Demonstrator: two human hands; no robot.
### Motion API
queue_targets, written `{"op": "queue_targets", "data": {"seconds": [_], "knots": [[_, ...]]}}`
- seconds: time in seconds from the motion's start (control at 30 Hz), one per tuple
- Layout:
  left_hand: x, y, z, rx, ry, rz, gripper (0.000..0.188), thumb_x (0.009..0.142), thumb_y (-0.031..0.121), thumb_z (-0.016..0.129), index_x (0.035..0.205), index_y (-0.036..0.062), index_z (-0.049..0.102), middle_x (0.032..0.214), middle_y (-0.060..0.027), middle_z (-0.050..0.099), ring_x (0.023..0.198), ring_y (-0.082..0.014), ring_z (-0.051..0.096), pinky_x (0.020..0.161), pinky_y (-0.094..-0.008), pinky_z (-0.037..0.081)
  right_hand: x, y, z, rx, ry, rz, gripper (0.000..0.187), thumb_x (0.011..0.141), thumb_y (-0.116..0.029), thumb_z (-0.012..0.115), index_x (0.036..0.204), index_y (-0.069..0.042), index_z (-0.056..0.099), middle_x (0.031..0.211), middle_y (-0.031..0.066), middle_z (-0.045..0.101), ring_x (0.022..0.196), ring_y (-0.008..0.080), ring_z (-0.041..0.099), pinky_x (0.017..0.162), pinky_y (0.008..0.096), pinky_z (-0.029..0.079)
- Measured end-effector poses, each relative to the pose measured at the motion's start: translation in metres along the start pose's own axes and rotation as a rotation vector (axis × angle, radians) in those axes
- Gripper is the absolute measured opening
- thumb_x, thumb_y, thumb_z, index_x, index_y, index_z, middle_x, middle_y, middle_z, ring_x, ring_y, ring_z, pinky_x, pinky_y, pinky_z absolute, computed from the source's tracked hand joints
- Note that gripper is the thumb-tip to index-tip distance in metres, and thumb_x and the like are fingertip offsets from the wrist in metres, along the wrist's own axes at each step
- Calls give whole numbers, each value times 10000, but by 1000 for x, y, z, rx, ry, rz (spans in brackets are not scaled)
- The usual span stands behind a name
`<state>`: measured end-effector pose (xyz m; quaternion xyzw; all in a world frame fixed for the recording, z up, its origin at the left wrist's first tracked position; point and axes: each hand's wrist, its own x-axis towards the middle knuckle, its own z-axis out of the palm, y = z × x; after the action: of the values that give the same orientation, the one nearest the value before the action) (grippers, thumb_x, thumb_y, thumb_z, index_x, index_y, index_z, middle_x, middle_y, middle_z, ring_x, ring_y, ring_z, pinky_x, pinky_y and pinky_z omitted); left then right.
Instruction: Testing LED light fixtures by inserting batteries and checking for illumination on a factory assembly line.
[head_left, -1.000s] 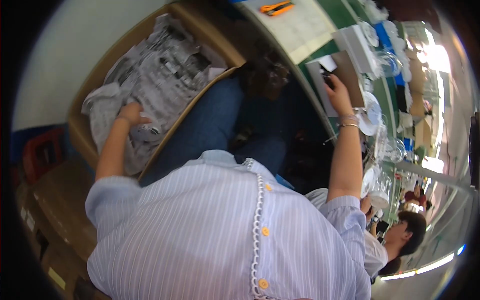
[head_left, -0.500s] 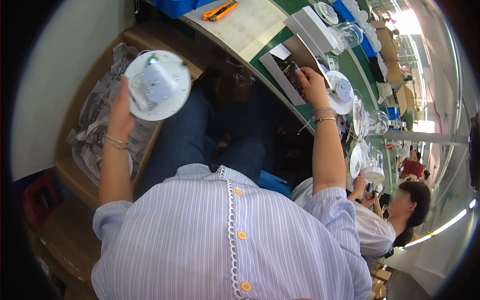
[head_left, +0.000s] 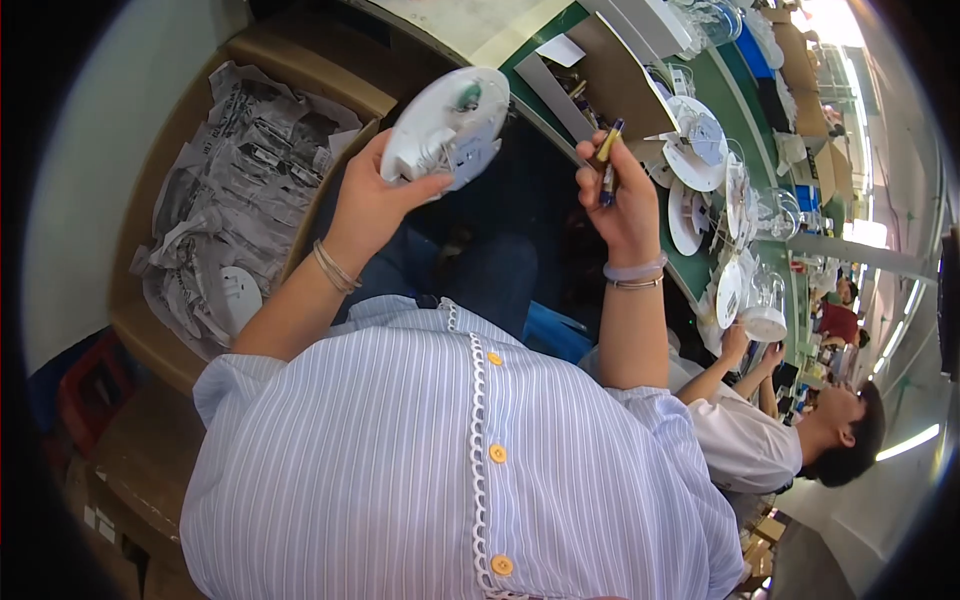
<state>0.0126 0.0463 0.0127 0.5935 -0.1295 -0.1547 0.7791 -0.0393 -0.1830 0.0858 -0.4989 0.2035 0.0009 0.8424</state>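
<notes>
My left hand (head_left: 372, 205) grips a round white lamp base (head_left: 410, 128) by its lower edge. The disc is tilted, with its inner side, a pale block and thin wires facing me. In my right hand (head_left: 630, 205), held up at the bench edge, are a few batteries (head_left: 608, 165), dark with gold bands. Their exact number is hard to tell. Just beyond that hand an open cardboard box (head_left: 622, 75) on the bench has more batteries (head_left: 577, 90) in it.
A large carton (head_left: 120, 290) at left holds crumpled printed paper (head_left: 240, 170) and a white disc (head_left: 240, 293). Several white lamp bases (head_left: 695, 140) and clear covers (head_left: 768, 290) line the green bench (head_left: 740, 120). A co-worker (head_left: 750, 435) sits at right. A red crate (head_left: 88, 395) stands lower left.
My left hand has brought the lamp base rightward from over the carton and tilted it. My right hand has come back from the box and now shows batteries in its fingers.
</notes>
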Motion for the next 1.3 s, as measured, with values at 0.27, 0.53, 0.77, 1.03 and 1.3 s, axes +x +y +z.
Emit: {"op": "queue_targets", "data": {"seconds": [0.27, 0.53, 0.77, 1.03, 1.3], "knots": [[-11, 25, 20, 1075, -241, 748, 254, 697, 53, 566, 938, 131, 585, 878, -24, 529, 893, -169, 482, 919, -389, 297, -11, 22, -14, 4, -37, 131, 157, 802, -241, 521, 785, -88, 490, 558, -61, 345, 376, 6, 237, 325, 138, 169], [-5, 27, 30, 1181, -310, 742, 381, 696, 15, 554, 1053, 145, 532, 1043, -34, 455, 1039, -194, 401, 954, -407, 254, -20, 18, -23, -62, 31, 45, 158, 756, -162, 580, 826, -41, 507, 573, -38, 453, 362, -14, 277, 316, 132, 169], [-3, 4, 30, -44, -506, 76, 967, 473, 149, 724, 1290, 96, 210, 1295, -103, 279, 1156, -205, 336, 965, -342, 257, -31, 17, -39, -8, -6, -22, 158, 752, -133, 572, 863, -31, 523, 614, -28, 494, 366, -21, 301, 316, 120, 199], [-2, -10, 26, -965, -698, -683, 471, 787, 220, 519, 1179, -1, 378, 1098, -118, 500, 996, -196, 504, 810, -308, 433, -36, 14, -54, -223, -25, -30, 129, 754, -155, 573, 819, -50, 532, 582, -41, 470, 387, -13, 305, 336, 138, 176], [-8, -14, 55, -583, -290, -666, 432, 828, 292, 472, 1164, 31, 397, 1050, -98, 532, 920, -170, 552, 721, -282, 489, -45, 7, -53, -534, 281, -309, 240, 858, -241, 441, 809, -35, 555, 527, -63, 404, 394, 8, 292, 350, 173, 184]]}}
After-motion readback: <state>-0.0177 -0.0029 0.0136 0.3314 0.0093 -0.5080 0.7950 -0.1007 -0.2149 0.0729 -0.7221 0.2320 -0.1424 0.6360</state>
